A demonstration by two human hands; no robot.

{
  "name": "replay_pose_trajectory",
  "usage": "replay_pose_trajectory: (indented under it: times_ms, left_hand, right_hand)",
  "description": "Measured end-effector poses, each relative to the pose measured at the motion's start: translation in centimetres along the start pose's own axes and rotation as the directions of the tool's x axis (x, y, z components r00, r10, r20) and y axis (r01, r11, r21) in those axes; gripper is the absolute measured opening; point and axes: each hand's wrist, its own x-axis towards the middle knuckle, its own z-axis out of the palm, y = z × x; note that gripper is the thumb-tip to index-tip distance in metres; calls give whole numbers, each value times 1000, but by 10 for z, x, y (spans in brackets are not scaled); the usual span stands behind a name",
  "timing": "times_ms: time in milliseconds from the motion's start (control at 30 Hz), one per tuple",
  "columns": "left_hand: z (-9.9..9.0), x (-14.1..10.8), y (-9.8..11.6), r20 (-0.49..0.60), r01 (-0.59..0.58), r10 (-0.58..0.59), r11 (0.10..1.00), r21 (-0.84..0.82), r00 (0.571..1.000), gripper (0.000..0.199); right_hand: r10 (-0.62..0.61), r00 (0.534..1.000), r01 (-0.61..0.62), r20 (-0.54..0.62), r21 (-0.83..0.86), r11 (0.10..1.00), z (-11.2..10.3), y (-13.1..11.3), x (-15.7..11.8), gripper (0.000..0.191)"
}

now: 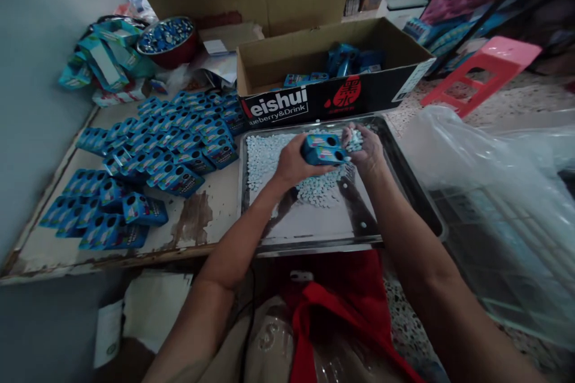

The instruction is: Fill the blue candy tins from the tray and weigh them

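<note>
My left hand is wrapped round two small blue boxes with dark round holes, held side by side above a metal tray. Close to their right side, my right hand is cupped round a heap of small pale tablets. More pale tablets lie spread over the left and middle of the tray, on a white sheet. Several blue boxes of the same kind stand in rows on the table to the left.
Behind the tray is a black-printed cardboard box with blue packs inside. A red bowl of small wrapped pieces stands at the back left, beside green cartons. Rightward are a pink stool and clear plastic.
</note>
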Motion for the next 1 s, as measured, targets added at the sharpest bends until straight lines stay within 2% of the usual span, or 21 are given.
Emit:
replay_pose_trajectory:
  times_ms: [67, 133, 233, 267, 300, 400, 533, 667, 800, 1000]
  left_hand:
    - [-18, -12, -3, -72, -10, 18, 994, 113, 997, 80]
    - [-28, -17, -6, -108, -5, 25, 983, 182, 994, 76]
    - [-33, -20, -6, -127, 12, 15, 978, 210, 992, 71]
    - [-33, -20, -4, -129, 11, 16, 978, 208, 992, 71]
    - [-34, -20, -3, -126, 9, 17, 979, 204, 992, 71]
    - [-36, -22, 2, -104, 22, -3, 982, 186, 995, 73]
    - [-39, -25, 4, -73, 69, -58, 987, 149, 996, 71]
    - [-38, -26, 1, -83, 81, -72, 990, 115, 994, 72]
    - [-36, -25, 0, -86, 83, -73, 989, 119, 994, 72]
    - [-36, -21, -8, -80, 92, -84, 990, 111, 993, 74]
  right_hand:
    - [40, 993, -24, -109, 144, 989, 2, -7, 10, 52]
    - [131, 975, -50, -182, 396, 917, 10, -19, 17, 42]
    - [286, 950, -92, -125, 763, 639, 34, -43, 21, 28]
    - [301, 949, -103, -91, 814, 571, 42, -51, 22, 29]
    - [291, 954, -111, -67, 826, 553, 50, -59, 22, 31]
    - [235, 971, -107, -48, 790, 603, 68, -75, 21, 40]
    - [216, 973, -86, -85, 734, 674, 80, -87, 17, 51]
    - [193, 973, -58, -131, 667, 743, 86, -94, 12, 61]
    - [150, 979, -38, -137, 601, 798, 88, -98, 6, 62]
    - [103, 993, -54, -62, 536, 842, 92, -99, 3, 65]
